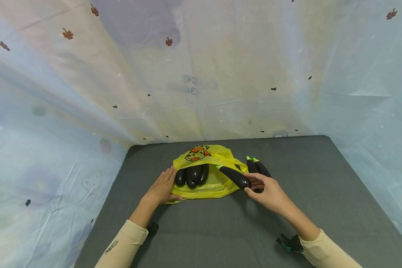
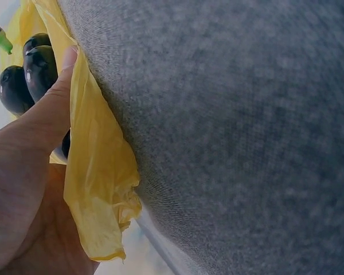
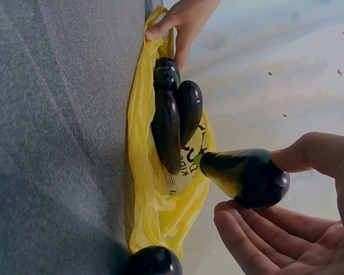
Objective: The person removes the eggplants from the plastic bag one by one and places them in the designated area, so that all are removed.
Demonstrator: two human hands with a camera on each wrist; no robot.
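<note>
My right hand [image 1: 268, 192] pinches an eggplant [image 1: 235, 176] by its round end, thumb on one side and fingers on the other. Its green stem end points into the mouth of a yellow plastic bag [image 1: 217, 191]. Inside the bag lie several dark, glossy eggplants [image 3: 166, 129]. At the bag's left side my left hand [image 1: 162, 187] holds the mouth apart, fingers straight along the edge and thumb [image 2: 66, 69] at the lower rim. Two more eggplants [image 1: 258, 166] with green tips lie on the table just beyond my right hand, partly hidden by it.
A dark grey cloth-covered table [image 1: 201, 234] lies under everything. Pale printed sheeting [image 1: 221, 74] hangs behind and at both sides of it. Dark straps [image 1: 289, 243] show at my wrists.
</note>
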